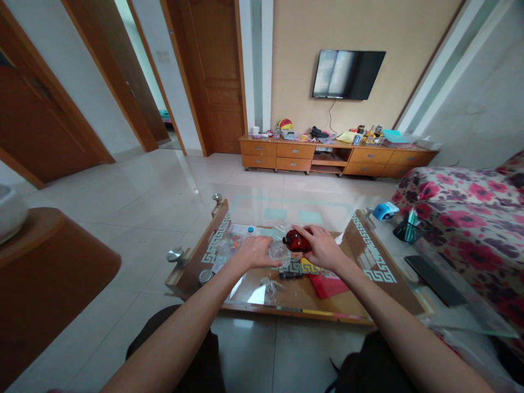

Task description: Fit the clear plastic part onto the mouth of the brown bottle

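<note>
My left hand [256,252] is closed around a clear, patterned glass [279,253] above the glass-topped coffee table [262,307]. In my right hand [323,248] lies a dark brown bottle [297,241], gripped round its body. The bottle is tipped nearly flat, its uncapped-looking neck pointing left, close to the rim of the glass. Whether any liquid flows cannot be made out. Below my hands a red flat item [327,285] and crumpled clear plastic [271,286] show at the table. Near my left forearm is a round silver-rimmed object [205,277].
A small blue-capped bottle [250,232] stands beyond my left hand. To the right are a blue box [385,210], a black pen holder [410,229] and a dark flat slab [434,279], beside a flowered sofa [470,218]. A brown rounded cabinet [53,273] is at left.
</note>
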The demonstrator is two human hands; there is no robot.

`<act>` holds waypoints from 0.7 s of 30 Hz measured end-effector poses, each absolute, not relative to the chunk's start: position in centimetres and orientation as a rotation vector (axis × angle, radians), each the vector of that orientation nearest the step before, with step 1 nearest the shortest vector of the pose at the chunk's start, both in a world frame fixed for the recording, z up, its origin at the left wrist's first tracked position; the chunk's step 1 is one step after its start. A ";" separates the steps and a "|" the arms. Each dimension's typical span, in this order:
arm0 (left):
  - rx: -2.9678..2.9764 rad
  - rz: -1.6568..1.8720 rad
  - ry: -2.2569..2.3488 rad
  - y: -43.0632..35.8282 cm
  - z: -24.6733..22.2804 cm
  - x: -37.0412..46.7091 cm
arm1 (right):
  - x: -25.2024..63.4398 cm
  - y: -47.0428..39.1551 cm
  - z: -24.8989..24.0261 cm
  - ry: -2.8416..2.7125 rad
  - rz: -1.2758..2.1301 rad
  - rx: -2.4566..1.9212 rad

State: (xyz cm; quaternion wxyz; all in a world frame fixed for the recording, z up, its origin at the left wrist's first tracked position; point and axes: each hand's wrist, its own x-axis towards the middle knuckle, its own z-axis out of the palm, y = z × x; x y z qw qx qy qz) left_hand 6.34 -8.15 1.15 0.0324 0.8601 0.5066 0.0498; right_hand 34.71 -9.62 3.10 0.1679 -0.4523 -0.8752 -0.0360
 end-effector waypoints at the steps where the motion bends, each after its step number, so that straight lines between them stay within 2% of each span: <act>1: 2.642 0.150 1.552 -8.2 1.2 6.4 | 34.7 -9.6 3.2 -2.491 -0.115 -1.284; 21: 2.600 0.105 1.545 -8.0 1.1 6.2 | 34.2 -9.7 4.0 -2.512 -0.316 -1.259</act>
